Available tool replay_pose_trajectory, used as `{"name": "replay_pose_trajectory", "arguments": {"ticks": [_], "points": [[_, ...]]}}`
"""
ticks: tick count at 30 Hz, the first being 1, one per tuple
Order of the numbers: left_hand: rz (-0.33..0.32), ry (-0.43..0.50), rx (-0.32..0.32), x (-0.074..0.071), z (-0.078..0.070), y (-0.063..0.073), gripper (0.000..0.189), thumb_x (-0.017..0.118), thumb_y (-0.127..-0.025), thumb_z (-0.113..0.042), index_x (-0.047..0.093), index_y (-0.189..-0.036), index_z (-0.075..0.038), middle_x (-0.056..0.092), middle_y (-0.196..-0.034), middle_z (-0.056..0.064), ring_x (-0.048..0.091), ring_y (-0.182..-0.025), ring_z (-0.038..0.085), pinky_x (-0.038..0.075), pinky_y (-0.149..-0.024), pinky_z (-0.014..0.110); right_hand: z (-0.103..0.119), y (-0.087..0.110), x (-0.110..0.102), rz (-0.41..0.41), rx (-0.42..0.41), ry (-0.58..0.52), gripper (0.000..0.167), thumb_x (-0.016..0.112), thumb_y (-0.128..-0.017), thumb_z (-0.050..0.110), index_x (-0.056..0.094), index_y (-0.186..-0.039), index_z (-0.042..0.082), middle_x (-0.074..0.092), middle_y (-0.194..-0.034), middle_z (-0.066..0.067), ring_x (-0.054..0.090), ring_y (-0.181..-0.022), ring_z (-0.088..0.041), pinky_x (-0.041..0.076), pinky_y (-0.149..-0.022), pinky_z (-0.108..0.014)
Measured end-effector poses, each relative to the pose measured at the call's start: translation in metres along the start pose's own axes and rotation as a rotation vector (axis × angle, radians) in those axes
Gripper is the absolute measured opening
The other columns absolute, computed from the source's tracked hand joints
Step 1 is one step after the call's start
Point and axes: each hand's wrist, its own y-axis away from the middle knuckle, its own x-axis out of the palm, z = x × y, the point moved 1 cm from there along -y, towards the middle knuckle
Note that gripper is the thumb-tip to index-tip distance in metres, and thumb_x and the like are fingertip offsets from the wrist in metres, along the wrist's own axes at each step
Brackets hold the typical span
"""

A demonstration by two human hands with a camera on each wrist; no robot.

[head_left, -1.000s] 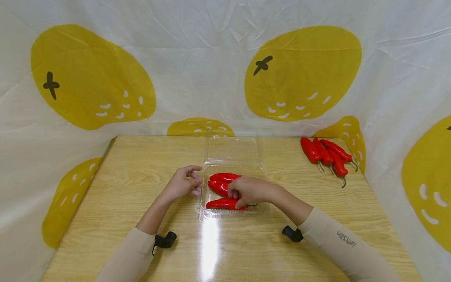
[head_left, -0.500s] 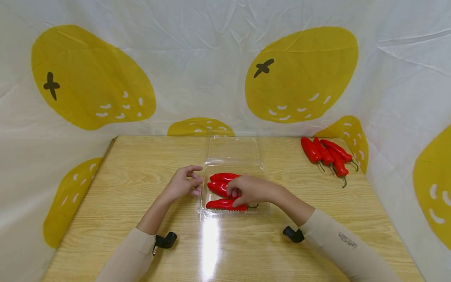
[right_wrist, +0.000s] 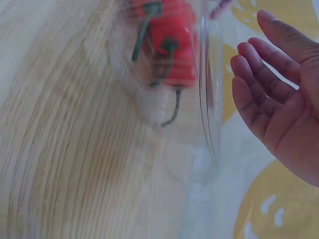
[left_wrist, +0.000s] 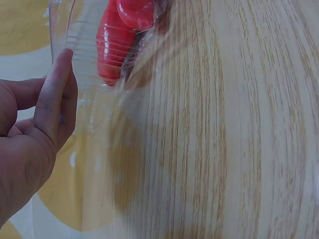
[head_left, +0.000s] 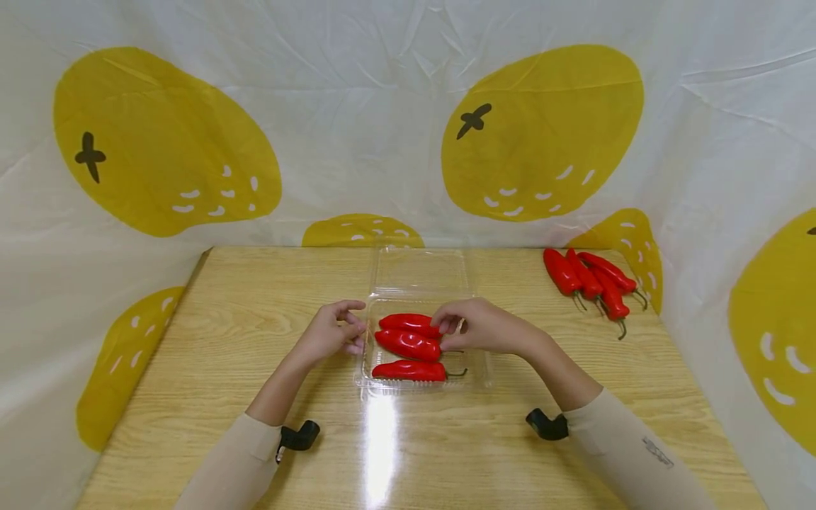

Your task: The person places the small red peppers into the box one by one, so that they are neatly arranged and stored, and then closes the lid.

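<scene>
Three red chili peppers lie side by side in a clear plastic clamshell box (head_left: 478,382), their green stems toward the right. The front pepper (head_left: 408,370) is a little apart from the middle pepper (head_left: 408,343) and the back pepper (head_left: 406,324). My left hand (head_left: 328,329) stands at the box's left wall, fingertips right at the rim; in the left wrist view the fingers (left_wrist: 52,94) are nearly straight against the clear plastic. Over the box's right side hovers my right hand (head_left: 478,326), fingers relaxed and holding nothing, as the right wrist view shows of the hand (right_wrist: 284,84).
Several more red chili peppers (head_left: 589,280) lie in a bunch at the table's back right. The clear lid (head_left: 421,269) stands raised behind the box, toward the curtain (head_left: 357,163) with yellow fruit prints. The wooden table (head_left: 255,283) extends around the box.
My right hand has let go of the peppers in the box and moved right and slightly back, uncovering the stem ends. The left hand has stayed in place.
</scene>
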Motion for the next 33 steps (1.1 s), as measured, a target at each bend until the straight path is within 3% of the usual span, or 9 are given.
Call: {"name": "replay_pose_trajectory", "arguments": {"ticks": [12, 19, 23, 33], "points": [[-0.001, -0.005, -0.001, 0.000, 0.001, 0.000, 0.049, 0.059, -0.099, 0.010, 0.049, -0.146, 0.005, 0.058, -0.098, 0.016, 0.069, -0.068, 0.019, 0.067, -0.062, 0.033, -0.041, 0.036, -0.017, -0.242, 0.058, -0.032, 0.036, 0.082, -0.090, 0.020, 0.069, -0.122, 0.010, 0.072, -0.106, -0.012, 0.066, -0.096, -0.016, 0.062, -0.087, -0.036], [-0.020, -0.006, -0.017, 0.000, 0.002, 0.000, 0.048, 0.061, -0.098, 0.009, 0.052, -0.145, 0.001, 0.058, -0.098, 0.015, 0.069, -0.068, 0.021, 0.067, -0.062, 0.035, -0.073, 0.054, -0.039, -0.413, 0.139, -0.055, 0.046, 0.078, -0.094, 0.022, 0.061, -0.133, 0.003, 0.067, -0.127, -0.018, 0.064, -0.116, -0.037, 0.055, -0.103, -0.058], [-0.020, -0.011, -0.019, 0.000, 0.002, 0.001, 0.049, 0.061, -0.098, 0.009, 0.052, -0.145, 0.002, 0.058, -0.098, 0.015, 0.069, -0.068, 0.021, 0.067, -0.062, 0.036, -0.091, 0.064, -0.057, -0.502, 0.179, -0.017, 0.055, 0.077, -0.095, 0.025, 0.056, -0.138, 0.000, 0.061, -0.137, -0.021, 0.058, -0.125, -0.043, 0.048, -0.110, -0.062], [-0.012, -0.013, -0.015, 0.001, 0.001, 0.000, 0.049, 0.062, -0.098, 0.009, 0.051, -0.145, 0.002, 0.058, -0.098, 0.015, 0.070, -0.068, 0.020, 0.067, -0.063, 0.036, -0.140, 0.082, -0.097, -0.609, 0.402, 0.084, 0.086, 0.072, -0.096, 0.046, 0.031, -0.162, 0.008, 0.043, -0.157, -0.026, 0.042, -0.142, -0.047, 0.036, -0.117, -0.069]]}}
